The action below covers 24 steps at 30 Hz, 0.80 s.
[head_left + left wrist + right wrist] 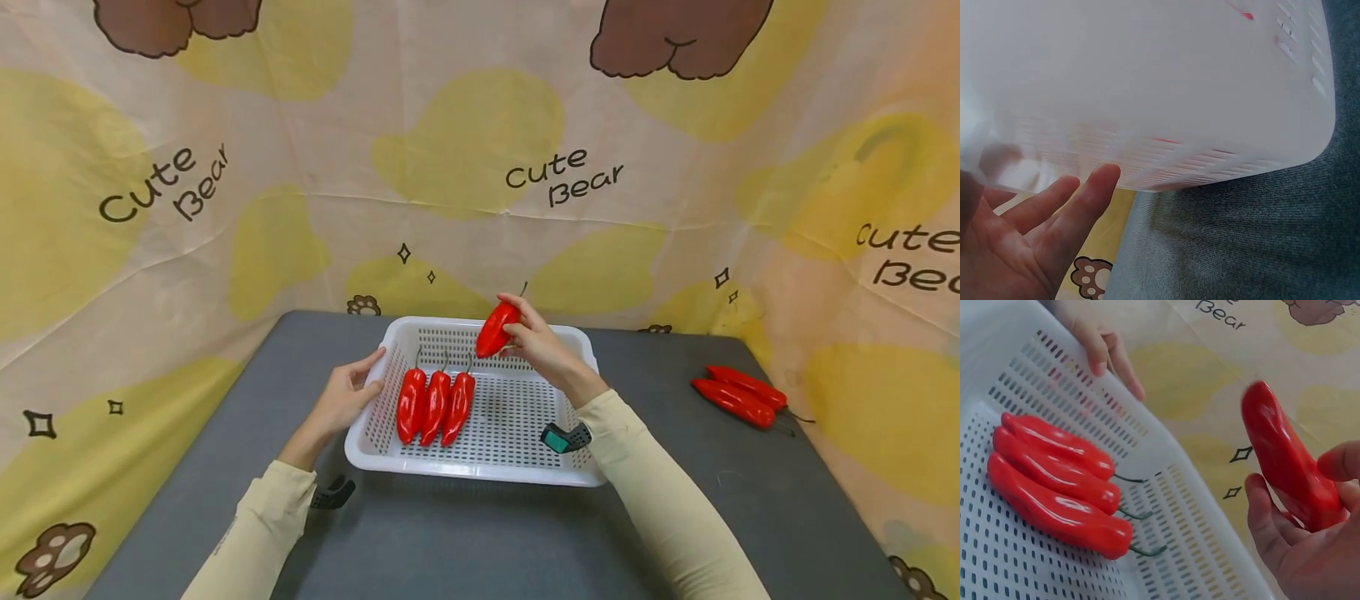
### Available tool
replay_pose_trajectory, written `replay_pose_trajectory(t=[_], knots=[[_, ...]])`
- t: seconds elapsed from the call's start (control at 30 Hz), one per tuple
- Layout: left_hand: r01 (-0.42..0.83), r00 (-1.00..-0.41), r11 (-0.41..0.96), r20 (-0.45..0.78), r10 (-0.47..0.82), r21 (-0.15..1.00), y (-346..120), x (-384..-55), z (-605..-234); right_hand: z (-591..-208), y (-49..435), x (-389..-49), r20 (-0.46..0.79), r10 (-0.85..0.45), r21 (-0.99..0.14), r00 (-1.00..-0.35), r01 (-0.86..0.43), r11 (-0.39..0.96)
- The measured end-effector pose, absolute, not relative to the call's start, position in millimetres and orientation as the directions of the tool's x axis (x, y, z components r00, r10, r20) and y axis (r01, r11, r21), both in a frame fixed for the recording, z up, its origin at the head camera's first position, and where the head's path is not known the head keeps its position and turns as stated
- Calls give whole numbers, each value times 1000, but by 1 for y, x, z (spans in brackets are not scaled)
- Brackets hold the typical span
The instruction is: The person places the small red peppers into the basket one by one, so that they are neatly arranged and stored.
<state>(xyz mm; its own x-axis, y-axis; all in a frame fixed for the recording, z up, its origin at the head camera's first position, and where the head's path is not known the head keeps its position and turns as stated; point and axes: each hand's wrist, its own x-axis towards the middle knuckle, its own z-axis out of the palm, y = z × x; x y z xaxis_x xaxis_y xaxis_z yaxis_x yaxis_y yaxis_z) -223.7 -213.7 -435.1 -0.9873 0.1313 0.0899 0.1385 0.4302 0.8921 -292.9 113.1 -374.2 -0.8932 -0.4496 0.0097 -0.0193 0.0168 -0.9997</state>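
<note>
A white perforated basket [480, 477] sits on the grey table, with three glossy red peppers [1060, 506] lying side by side in its left half, green stems toward the far wall. My left hand [347, 398] grips the basket's left rim; in the left wrist view its fingers [1094, 194] lie along the outside of the wall. Over the basket's far side, my right hand [536, 342] holds another red pepper [496, 330] between thumb and fingers. In the right wrist view this held pepper [1285, 456] shows its tip pointing up, away from the palm.
Two more red peppers [738, 396] lie together on the right part of the grey table [450, 542]. A patterned cloth [465, 142] with bear prints and lettering hangs behind the table and along its sides. Dark straps [566, 438] sit around the wrists.
</note>
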Motion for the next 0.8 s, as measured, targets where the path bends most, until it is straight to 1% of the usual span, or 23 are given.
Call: replay_pose_trajectory(t=[0.2,0.37,0.5,0.8], knots=[[136,-988,424,88,131,896,-214,-224,-435,-384,107,-294,14,-514,-986,-858,-98,136],[138,-988,416,93,127,899,-216,-224,-435,-389,105,-293,39,-543,-971,-839,-160,178],[137,-988,417,91,128,898,-215,-224,-434,-391,105,-292,29,-552,-968,-833,-161,193],[142,-986,412,93,138,900,-215,-221,-433,-397,108,-291,-41,-583,-960,-812,-129,247]])
